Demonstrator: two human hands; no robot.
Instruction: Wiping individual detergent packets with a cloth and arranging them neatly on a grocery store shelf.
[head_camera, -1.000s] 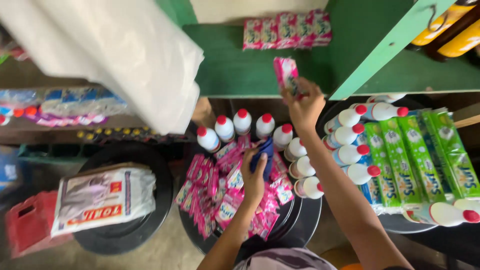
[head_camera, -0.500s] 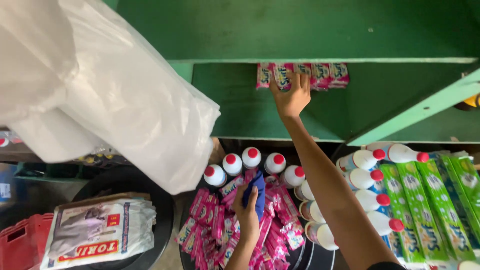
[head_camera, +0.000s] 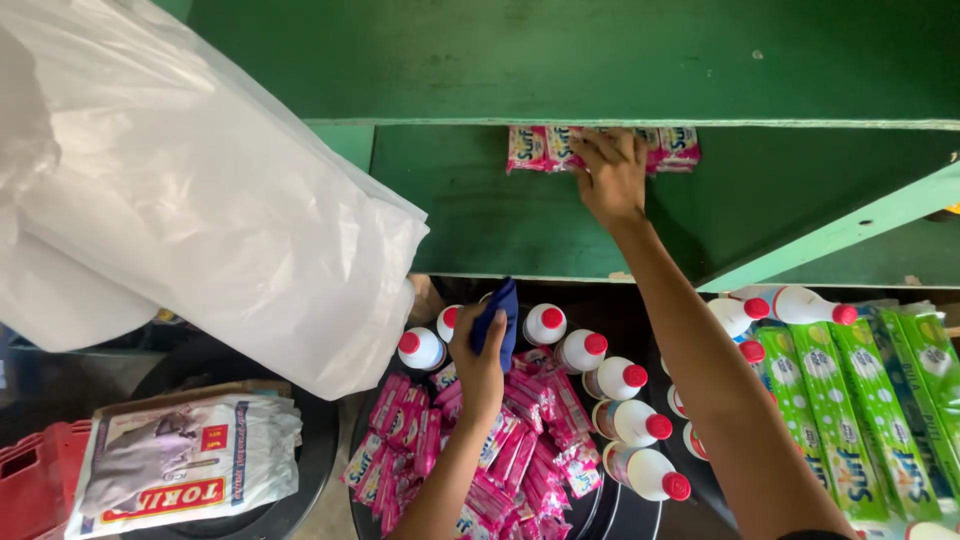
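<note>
Against the back of the green painted wooden shelf, in the upper centre of the frame, the right hand is seen pressed, fingers spread and palm down, onto a row of small pink detergent sachets lined up along the shelf's rear wall; whether a sachet is pinched beneath the fingers cannot be told. Lower, near the centre of the frame, the left hand is closed around a folded dark blue cloth, which is held upright above a round black tray. That tray is heaped with loose pink sachets and ringed by white plastic bottles with red caps, most of them lying on their sides. At the lower right, long green detergent packets are laid side by side, with further red-capped white bottles resting just above them. Across the upper left of the frame, a large translucent white plastic bag is seen hanging in front of the shelf. At the lower left, a stack of white printed sacks is set on a second round black tray, beside a red plastic crate at the frame's edge.
</note>
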